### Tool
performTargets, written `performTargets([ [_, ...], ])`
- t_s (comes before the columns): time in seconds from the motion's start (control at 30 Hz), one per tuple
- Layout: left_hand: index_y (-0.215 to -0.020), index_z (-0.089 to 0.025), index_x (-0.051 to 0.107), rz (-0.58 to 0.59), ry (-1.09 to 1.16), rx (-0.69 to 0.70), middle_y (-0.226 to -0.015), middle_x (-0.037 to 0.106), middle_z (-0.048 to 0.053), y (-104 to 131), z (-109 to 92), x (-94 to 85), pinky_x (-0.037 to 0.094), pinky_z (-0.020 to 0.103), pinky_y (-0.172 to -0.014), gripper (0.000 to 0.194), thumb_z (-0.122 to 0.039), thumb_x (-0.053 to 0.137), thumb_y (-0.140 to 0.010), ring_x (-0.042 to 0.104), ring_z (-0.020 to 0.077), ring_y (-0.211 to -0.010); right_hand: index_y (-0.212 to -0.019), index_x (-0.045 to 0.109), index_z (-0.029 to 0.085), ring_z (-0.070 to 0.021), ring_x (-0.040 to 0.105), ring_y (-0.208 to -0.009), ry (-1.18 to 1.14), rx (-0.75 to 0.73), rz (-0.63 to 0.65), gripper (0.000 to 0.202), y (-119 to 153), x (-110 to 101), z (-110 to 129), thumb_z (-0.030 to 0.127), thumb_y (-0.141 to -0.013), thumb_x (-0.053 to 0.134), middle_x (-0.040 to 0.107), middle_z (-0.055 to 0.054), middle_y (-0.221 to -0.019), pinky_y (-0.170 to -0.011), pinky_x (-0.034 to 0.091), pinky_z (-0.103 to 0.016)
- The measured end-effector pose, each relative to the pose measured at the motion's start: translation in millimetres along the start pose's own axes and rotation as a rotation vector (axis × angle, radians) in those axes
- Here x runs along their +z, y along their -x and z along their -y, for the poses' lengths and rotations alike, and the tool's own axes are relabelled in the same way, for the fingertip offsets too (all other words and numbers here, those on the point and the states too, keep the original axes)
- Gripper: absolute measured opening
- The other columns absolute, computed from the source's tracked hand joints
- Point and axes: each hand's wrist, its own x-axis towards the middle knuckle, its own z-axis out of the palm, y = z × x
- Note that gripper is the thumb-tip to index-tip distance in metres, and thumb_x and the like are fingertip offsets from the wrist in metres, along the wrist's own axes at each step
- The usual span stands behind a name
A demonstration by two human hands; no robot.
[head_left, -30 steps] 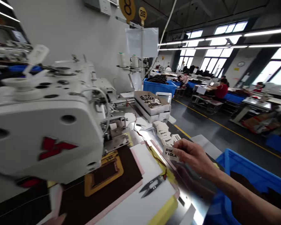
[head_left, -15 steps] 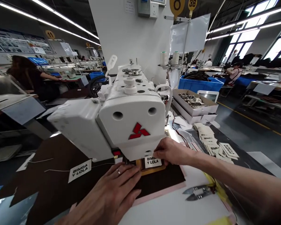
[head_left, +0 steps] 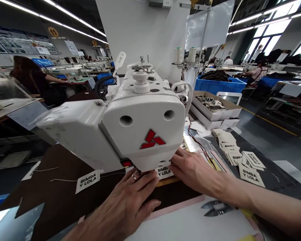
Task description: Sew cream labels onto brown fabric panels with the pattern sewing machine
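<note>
A white sewing machine head [head_left: 142, 124] with a red logo fills the middle. Below it, my left hand [head_left: 132, 197] lies flat with its fingers spread on dark brown fabric [head_left: 175, 194], fingertips beside a cream printed label [head_left: 164, 172]. At the label's right edge is my right hand [head_left: 195, 170], its fingers bent together; their tips are partly hidden by the machine, and what they grip cannot be made out. Another label [head_left: 88, 180], with a thread, lies on the fabric to the left.
Loose labels [head_left: 252, 175] lie on the dark table at right, near snips [head_left: 217, 208]. Behind stand a carton of labels [head_left: 210, 112] and a blue crate [head_left: 220, 85]. A person [head_left: 35, 80] sits at far left.
The view has shifted closer to the machine. My right hand has moved in further beside the label, its fingertips now more hidden. My left hand stays flat on the fabric.
</note>
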Motion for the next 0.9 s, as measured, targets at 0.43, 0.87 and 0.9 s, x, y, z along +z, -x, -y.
performTargets([
  [0.43,-0.160,-0.025,0.046,-0.036,-0.028,-0.033,-0.159,0.054,0.003,9,4,3.1,0.048,0.043,-0.116,0.056,-0.040,0.059,-0.107,0.062,0.0270,-0.134,-0.112,0.073,0.022,-0.0230,0.064,-0.111,0.110,-0.342,-0.043,0.021,25,8,-12,0.023,-0.110,0.052,0.074,-0.010,-0.119,-0.099,0.051,-0.039],
  [0.87,-0.161,-0.025,0.043,-0.040,-0.073,-0.025,-0.160,0.053,0.002,12,3,1.7,0.042,0.046,-0.121,0.056,-0.043,0.056,-0.109,0.059,0.0268,-0.137,-0.121,0.072,0.021,-0.0260,0.058,-0.114,0.119,-0.293,0.053,0.029,25,9,-14,0.042,-0.110,0.054,0.068,-0.009,-0.122,-0.103,0.049,-0.044],
  [0.9,-0.161,-0.025,0.043,-0.041,-0.068,-0.028,-0.160,0.053,0.002,13,3,2.5,0.042,0.046,-0.121,0.056,-0.042,0.056,-0.109,0.059,0.0271,-0.137,-0.121,0.072,0.021,-0.0260,0.058,-0.114,0.124,-0.296,0.051,0.030,25,9,-14,0.043,-0.110,0.054,0.068,-0.010,-0.123,-0.103,0.049,-0.044],
])
